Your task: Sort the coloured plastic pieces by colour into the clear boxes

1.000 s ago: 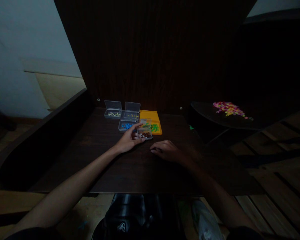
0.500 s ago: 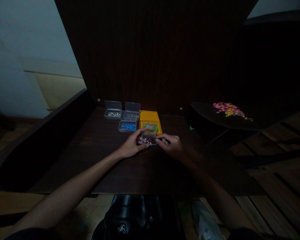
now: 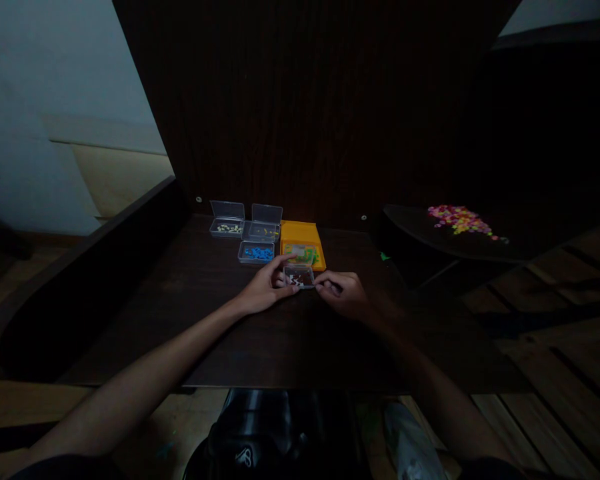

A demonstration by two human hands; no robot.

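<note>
A small clear plastic box (image 3: 299,275) with dark and white bits inside sits on the dark wooden table (image 3: 205,320). My left hand (image 3: 265,290) grips its left side, fingers curled round it. My right hand (image 3: 344,293) pinches its right edge. Just behind it lies an orange tray (image 3: 303,237) with green pieces in a clear box (image 3: 305,254). Further left stand a box of blue pieces (image 3: 256,253), a box of yellowish pieces (image 3: 264,229) with its lid up and a box of white pieces (image 3: 227,224) with its lid up.
A tall dark wooden panel (image 3: 310,100) rises behind the table. At the right, a dark round surface (image 3: 430,233) carries a heap of pink and yellow pieces (image 3: 457,219). A dark raised edge (image 3: 80,267) runs along the table's left side. Scene is dim.
My right hand moved from the table up to the small box and took its right edge. The box came a little nearer and its lid went down. The green-piece box now shows behind it.
</note>
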